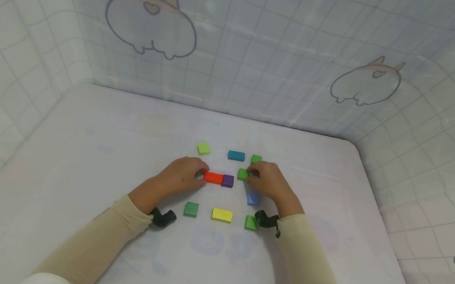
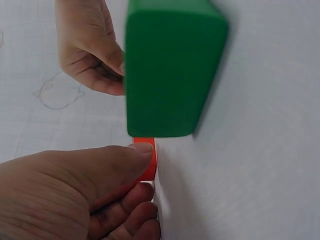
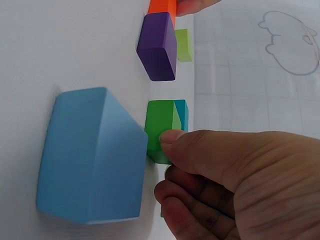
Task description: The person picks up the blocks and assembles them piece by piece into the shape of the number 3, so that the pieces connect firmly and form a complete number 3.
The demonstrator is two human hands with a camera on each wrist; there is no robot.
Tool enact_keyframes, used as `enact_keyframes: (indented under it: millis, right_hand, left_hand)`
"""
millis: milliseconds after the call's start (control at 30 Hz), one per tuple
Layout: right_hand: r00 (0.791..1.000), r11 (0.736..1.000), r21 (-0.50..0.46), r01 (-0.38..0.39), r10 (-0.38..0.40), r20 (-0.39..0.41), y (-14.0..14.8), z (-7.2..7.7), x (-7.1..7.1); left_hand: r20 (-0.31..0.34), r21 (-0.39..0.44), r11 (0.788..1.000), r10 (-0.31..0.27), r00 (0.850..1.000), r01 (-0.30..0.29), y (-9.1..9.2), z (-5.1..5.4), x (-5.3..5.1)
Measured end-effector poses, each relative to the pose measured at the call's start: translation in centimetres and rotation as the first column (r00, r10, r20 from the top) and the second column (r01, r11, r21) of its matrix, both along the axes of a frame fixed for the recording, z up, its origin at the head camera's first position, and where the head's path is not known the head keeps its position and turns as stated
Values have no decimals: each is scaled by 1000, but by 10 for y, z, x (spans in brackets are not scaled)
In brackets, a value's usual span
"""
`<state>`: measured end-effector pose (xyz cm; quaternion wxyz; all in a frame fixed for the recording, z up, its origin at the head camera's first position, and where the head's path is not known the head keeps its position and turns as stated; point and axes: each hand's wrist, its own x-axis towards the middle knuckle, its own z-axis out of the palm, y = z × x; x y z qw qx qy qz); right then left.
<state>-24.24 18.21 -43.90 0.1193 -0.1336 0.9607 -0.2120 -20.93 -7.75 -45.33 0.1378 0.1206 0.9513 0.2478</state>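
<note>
In the head view my left hand (image 1: 184, 175) pinches the left end of a red block (image 1: 213, 178) between thumb and fingers. A purple block (image 1: 227, 180) stands against the red block's right end. My right hand (image 1: 269, 182) pinches a green block (image 1: 242, 174), up and to the right of the purple one, with a small gap between them. Its thumb presses the near face of that green block (image 3: 162, 117) in the right wrist view. A light blue block (image 3: 92, 160) lies close by, below the right hand. The left hand's fingertips are partly hidden behind its thumb in the left wrist view.
Behind lie a lime block (image 1: 203, 149), a teal block (image 1: 236, 156) and another green block (image 1: 256, 159). Nearer me are a dark green block (image 1: 191, 210), a yellow block (image 1: 221, 215) and a green block (image 1: 251, 223) beside the right wrist camera (image 1: 267, 219).
</note>
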Motion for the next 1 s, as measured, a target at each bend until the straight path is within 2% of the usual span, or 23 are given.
enact_keyframes:
  millis: [1000]
  right_hand:
    - [1000, 1000, -10, -6, 6, 20, -10, 1, -1]
  left_hand:
    - [-13, 6, 1000, -15, 1000, 15, 0, 0, 1]
